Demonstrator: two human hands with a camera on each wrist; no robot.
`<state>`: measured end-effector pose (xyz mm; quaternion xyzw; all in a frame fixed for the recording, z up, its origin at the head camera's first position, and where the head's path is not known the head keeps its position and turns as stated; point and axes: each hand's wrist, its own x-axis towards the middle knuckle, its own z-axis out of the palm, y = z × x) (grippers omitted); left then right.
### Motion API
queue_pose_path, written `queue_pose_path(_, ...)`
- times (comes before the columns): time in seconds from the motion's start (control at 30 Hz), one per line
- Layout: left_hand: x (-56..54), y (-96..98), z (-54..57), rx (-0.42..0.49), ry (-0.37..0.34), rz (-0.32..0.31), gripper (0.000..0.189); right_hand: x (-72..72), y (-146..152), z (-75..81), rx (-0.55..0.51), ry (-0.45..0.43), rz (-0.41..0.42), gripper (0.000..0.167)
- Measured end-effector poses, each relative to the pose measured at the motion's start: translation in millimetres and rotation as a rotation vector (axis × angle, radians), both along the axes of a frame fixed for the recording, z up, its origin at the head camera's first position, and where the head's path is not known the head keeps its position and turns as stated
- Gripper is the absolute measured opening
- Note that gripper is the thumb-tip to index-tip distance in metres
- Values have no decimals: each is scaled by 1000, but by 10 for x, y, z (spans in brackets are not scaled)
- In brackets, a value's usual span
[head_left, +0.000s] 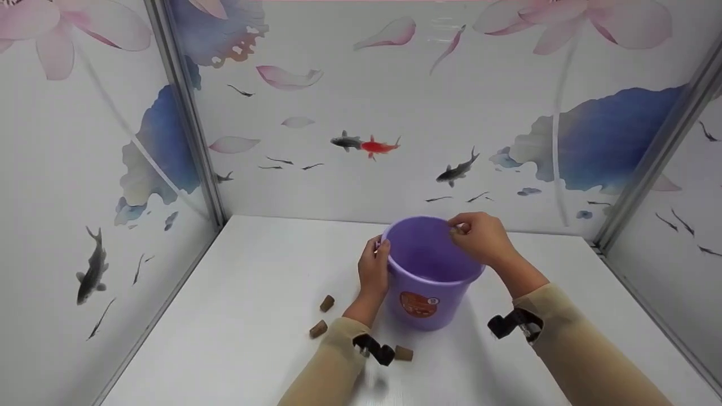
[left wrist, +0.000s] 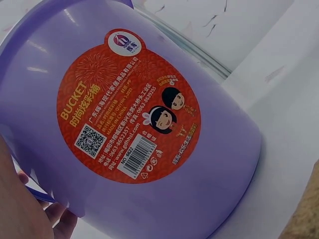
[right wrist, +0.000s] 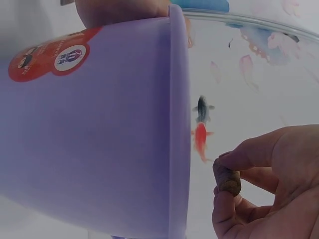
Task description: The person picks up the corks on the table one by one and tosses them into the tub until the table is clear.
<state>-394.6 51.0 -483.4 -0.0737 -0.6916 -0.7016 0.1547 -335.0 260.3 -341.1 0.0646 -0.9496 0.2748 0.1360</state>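
Observation:
A purple plastic bucket (head_left: 428, 301) with a round red label (left wrist: 129, 109) stands on the white table. My left hand (head_left: 374, 272) grips its left side at the rim, thumb over the edge, fingers against the outer wall. At the rim's right side, my right hand (head_left: 484, 239) is raised over the opening. Between its thumb and fingers it pinches a small brown cork stopper (right wrist: 227, 178), seen just beyond the rim in the right wrist view. The visible inside of the bucket is plain purple; its nearer floor is hidden by the front wall.
Two cork stoppers (head_left: 327, 303) (head_left: 318, 329) lie on the table (head_left: 265, 270) left of the bucket. Another cork (head_left: 404, 353) lies in front of it, beside my left wrist camera. White panels (head_left: 316, 192) printed with fish and lotus enclose the table at the back and sides.

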Motion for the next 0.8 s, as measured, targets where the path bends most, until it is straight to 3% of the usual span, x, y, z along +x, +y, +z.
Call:
queue_pose_path(0.47,-4,-40,-20,-12,1,19,49,-123,-124,-79,9,20,36,27)
queue_pose_path(0.8,-8,-33,1,-17,-1,1,49,-163,-183,-121,-2,45,56,27)
